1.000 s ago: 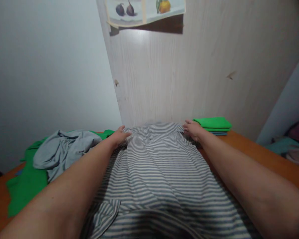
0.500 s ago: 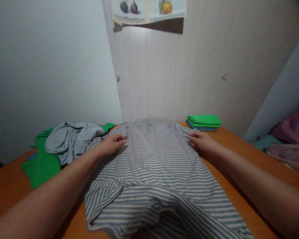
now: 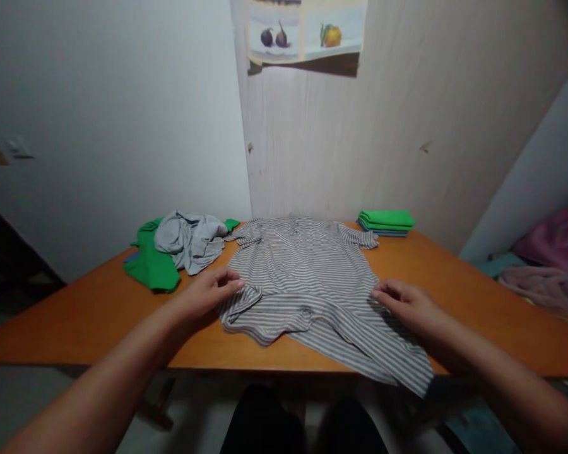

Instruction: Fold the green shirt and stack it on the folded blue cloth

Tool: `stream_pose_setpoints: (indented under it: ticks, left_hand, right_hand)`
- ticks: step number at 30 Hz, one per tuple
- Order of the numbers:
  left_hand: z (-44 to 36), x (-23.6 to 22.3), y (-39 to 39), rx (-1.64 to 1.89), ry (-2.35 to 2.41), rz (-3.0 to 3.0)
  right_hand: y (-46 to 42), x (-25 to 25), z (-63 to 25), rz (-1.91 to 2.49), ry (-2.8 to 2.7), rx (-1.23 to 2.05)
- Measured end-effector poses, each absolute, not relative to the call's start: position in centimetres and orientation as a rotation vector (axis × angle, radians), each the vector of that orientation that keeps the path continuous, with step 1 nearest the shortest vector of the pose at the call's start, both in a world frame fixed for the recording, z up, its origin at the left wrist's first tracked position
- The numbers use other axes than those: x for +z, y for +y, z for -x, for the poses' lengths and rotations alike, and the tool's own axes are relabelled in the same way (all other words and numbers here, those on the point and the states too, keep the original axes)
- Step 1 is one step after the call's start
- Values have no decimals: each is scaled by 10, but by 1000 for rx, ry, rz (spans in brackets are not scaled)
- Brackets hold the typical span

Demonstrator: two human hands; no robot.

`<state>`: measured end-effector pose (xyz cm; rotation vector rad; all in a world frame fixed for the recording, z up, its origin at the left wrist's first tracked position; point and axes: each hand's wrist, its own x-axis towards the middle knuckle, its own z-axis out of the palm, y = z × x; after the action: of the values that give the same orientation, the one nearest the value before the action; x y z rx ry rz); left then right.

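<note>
A grey-and-white striped shirt (image 3: 307, 255) lies spread on the table, its collar and short buttoned placket towards the wall. The near end is wrinkled and partly turned back, and its right corner hangs over the front edge. My left hand (image 3: 220, 289) is at the shirt's lower left side by a bunched fold, thumb and fingers loosely apart. On the opposite side, my right hand (image 3: 404, 302) is above the shirt's right edge, fingers bent with a gap from the thumb. Neither hand shows cloth gripped; whether the fingertips touch it is unclear.
A folded stack of green and blue-grey cloth (image 3: 387, 222) is at the back right of the orange table (image 3: 468, 302). Crumpled grey cloth (image 3: 192, 243) and green cloth (image 3: 151, 271) lie back left. Pink fabric (image 3: 556, 243) is piled beyond the right side.
Both hands have left the sleeve areas and come towards me along the shirt's sides. The view has tilted down and back, bringing the table's front edge and my legs into sight.
</note>
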<state>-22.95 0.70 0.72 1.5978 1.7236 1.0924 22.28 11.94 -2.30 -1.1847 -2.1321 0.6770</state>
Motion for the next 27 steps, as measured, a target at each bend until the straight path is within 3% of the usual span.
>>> stream_pose_setpoints:
  ticks: [8, 15, 18, 27]
  left_hand:
    - [211, -2, -16, 793, 2081, -2056]
    - [219, 8, -40, 1584, 2238, -1403]
    - [229, 11, -63, 1686, 2382, -1235]
    - [255, -5, -113, 859, 2892, -1235]
  right_hand:
    - [35, -27, -238, 1191, -2337, 332]
    - [12, -36, -248, 1187, -2362, 107]
    - [17, -40, -261, 1186, -2329, 135]
    - [1, -51, -285, 1311, -2069, 201]
